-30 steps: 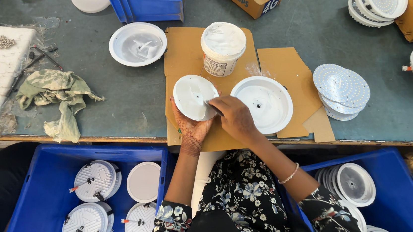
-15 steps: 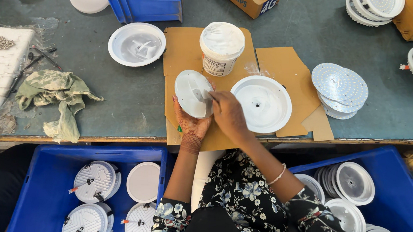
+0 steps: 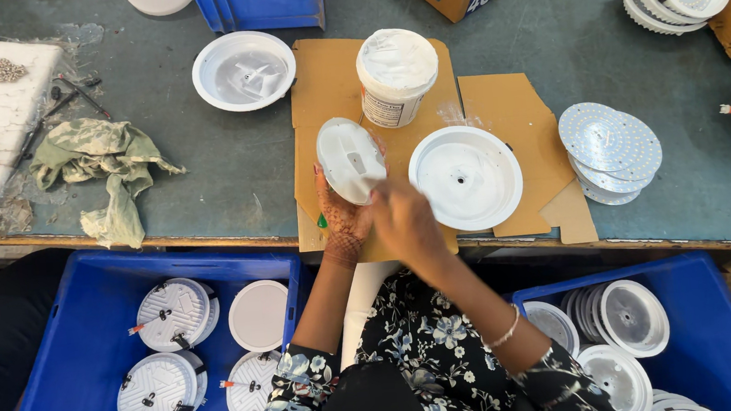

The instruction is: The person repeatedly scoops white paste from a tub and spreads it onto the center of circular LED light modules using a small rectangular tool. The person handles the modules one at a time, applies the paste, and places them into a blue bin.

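My left hand point(image 3: 345, 225) has tilted the white round disc point(image 3: 350, 160) up on edge since 1 second ago, grip closed on its lower rim, above the cardboard point(image 3: 329, 85) on the desk point(image 3: 204, 175). My right hand point(image 3: 404, 220) works its edge, fingers curled.

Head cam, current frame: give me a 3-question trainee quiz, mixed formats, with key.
1. True or false: the left hand holds a white round disc tilted up off the cardboard sheet.
2. Multiple choice: what stands directly behind the white round housing on the cardboard? A) a white tub with a lid B) a green rag C) a blue crate
3. Fill in: the stack of round LED boards lies to the ___ of the housing.

Key:
1. True. The right hand meets the disc's lower edge; its fingers are blurred.
2. A.
3. Right.
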`<act>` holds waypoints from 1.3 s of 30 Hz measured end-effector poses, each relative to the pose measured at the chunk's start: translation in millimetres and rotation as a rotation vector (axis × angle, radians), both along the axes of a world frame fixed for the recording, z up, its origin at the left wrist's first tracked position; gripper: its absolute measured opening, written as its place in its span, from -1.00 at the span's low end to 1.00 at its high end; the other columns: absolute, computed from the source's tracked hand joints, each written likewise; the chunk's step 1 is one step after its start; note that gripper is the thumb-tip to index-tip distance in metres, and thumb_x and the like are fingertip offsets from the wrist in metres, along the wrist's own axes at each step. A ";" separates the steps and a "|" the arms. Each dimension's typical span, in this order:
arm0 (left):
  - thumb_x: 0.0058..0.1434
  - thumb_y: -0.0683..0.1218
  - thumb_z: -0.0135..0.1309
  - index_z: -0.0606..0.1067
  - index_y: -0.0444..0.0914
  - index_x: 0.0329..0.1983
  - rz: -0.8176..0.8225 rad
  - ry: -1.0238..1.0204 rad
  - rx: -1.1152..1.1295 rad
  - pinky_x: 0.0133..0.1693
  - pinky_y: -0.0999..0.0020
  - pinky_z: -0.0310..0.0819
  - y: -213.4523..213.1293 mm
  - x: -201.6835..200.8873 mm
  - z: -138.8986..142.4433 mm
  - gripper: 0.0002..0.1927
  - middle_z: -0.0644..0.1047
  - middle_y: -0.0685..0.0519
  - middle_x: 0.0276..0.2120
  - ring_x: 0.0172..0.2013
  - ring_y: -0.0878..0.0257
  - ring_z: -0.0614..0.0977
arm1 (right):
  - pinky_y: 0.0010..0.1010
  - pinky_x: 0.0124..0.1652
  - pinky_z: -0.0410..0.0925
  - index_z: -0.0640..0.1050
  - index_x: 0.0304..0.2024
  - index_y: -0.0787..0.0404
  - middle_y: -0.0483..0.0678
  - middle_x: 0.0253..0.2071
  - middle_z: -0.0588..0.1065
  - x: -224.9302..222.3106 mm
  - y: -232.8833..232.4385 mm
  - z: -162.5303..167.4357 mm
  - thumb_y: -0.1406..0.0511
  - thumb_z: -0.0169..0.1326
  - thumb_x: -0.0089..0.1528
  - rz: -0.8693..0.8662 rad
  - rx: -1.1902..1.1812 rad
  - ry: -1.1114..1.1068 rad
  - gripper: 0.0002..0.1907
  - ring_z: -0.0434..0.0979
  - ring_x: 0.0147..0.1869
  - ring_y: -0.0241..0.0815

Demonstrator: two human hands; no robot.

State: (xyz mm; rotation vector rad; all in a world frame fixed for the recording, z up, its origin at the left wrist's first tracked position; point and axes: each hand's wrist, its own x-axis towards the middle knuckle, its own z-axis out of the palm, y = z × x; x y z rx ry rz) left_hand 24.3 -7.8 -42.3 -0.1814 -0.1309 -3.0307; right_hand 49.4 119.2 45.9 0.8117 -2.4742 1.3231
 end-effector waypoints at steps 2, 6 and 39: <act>0.29 0.38 0.03 0.18 -0.16 0.49 -0.043 0.024 0.042 0.21 0.00 0.40 0.5 -0.4 2.1 -0.14 0.34 -0.14 0.33 0.26 -0.03 0.42 | -0.08 -0.10 0.41 0.59 -0.10 0.37 0.23 -0.22 0.57 -26.4 2.6 2.7 0.42 0.10 0.27 -0.040 0.013 0.074 -0.83 0.58 -0.12 0.25; 0.25 0.39 0.04 0.18 -0.17 0.48 -0.025 -0.054 0.070 0.25 0.02 0.39 1.2 -1.4 4.3 -0.12 0.35 -0.14 0.32 0.28 -0.04 0.41 | -0.12 -0.14 0.44 0.60 -0.11 0.35 0.19 -0.22 0.57 -40.2 -0.7 -4.4 0.41 0.09 0.21 -0.032 0.004 0.020 -0.79 0.60 -0.17 0.20; 0.27 0.40 -0.02 0.17 -0.19 0.50 -0.098 -0.085 0.002 0.32 -0.07 0.31 1.0 -2.2 -4.6 -0.11 0.35 -0.15 0.35 0.32 -0.09 0.40 | -0.29 -0.08 0.51 0.63 -0.07 0.35 0.16 -0.18 0.63 -40.8 1.0 4.7 0.40 0.08 0.27 0.062 -0.149 -0.092 -0.79 0.71 -0.09 0.07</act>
